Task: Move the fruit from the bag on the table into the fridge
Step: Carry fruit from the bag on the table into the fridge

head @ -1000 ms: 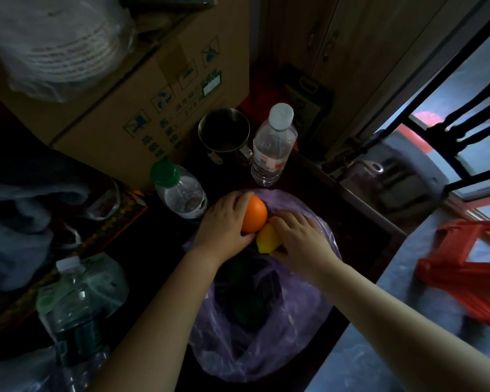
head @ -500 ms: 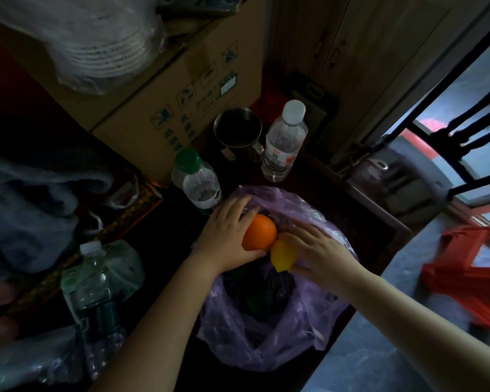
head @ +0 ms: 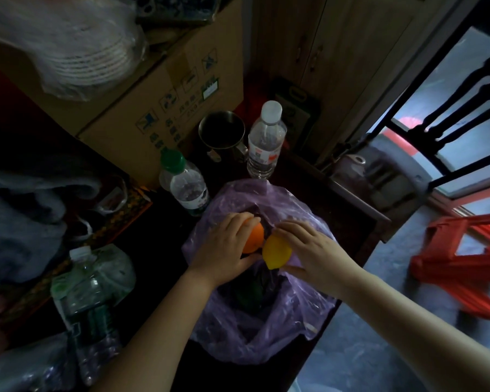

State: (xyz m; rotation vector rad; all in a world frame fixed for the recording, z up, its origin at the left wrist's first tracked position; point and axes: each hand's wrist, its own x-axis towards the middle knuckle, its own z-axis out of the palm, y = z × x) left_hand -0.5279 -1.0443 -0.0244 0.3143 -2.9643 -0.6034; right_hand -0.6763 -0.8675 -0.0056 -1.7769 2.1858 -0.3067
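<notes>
A purple plastic bag [head: 269, 332] lies open on the dark table. Above its mouth my left hand [head: 224, 247] grips an orange [head: 254, 239] from the left side. My right hand [head: 309, 250] holds a yellow lemon [head: 276, 252] between fingers and thumb, right beside the orange. The two fruits nearly touch. Something dark green [head: 249, 292] lies deep inside the bag, too dim to make out. No fridge is in view.
Behind the bag stand a green-capped bottle [head: 186, 188], a white-capped bottle [head: 265, 142] and a metal cup [head: 221, 134], before a cardboard box [head: 164, 89]. A large bottle [head: 88, 304] stands at the left. A red stool [head: 464, 264] sits on the floor at the right.
Both hands have lifted slightly and drawn toward me with the fruit. The lemon now shows more fully in my right hand. The camera has shifted a little.
</notes>
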